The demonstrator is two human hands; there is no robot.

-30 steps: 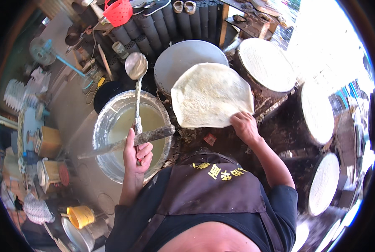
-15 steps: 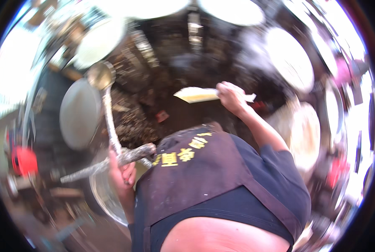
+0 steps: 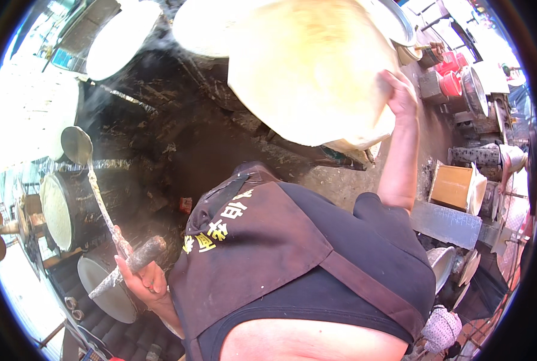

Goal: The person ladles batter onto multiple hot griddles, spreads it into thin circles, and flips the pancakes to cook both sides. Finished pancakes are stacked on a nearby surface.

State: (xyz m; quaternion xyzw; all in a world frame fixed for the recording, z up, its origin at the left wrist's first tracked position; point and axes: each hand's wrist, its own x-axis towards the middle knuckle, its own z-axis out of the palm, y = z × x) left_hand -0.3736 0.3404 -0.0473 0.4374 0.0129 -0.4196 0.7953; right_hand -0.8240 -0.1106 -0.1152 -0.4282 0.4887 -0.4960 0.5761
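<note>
From the wearer's head we look steeply down through a wide fisheye, the brown apron (image 3: 262, 253) close below us.

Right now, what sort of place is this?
Likely a flatbread workshop: ladle in the left hand, big pale sheet at the right hand, drums with round, pale-coated tops.
</note>
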